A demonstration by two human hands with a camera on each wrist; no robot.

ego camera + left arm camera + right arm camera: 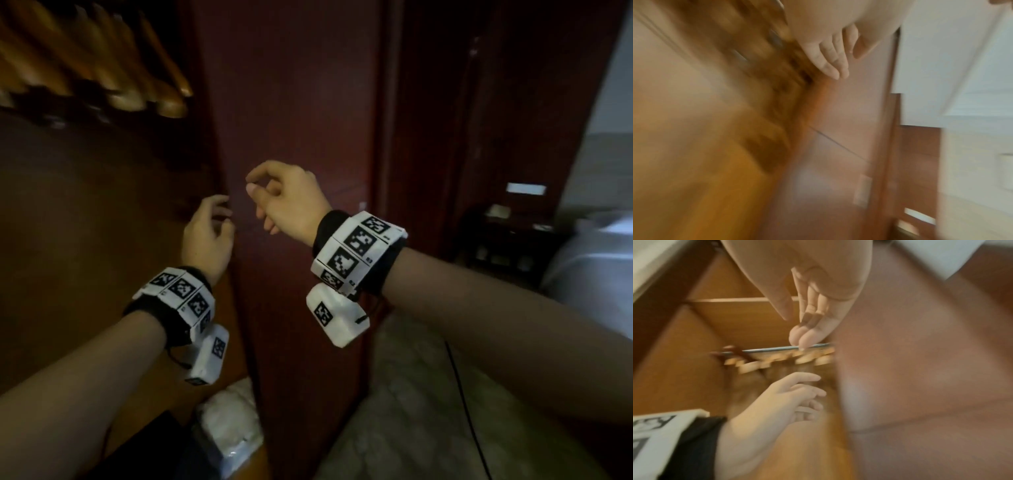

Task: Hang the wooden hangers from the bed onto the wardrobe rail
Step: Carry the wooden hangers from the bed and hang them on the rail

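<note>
Wooden hangers (102, 75) sit packed in a tight row up in the open wardrobe, golden-brown shoulders side by side and tilted, blurred here; from the right wrist view their tops crowd along the thin metal rail (777, 348), hooked on it

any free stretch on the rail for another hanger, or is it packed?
In the right wrist view, hangers crowd along the rail; no clear gap shows, though blur limits this. Open room lies below the hangers, beside the wardrobe door, where both empty hands hover.
</note>
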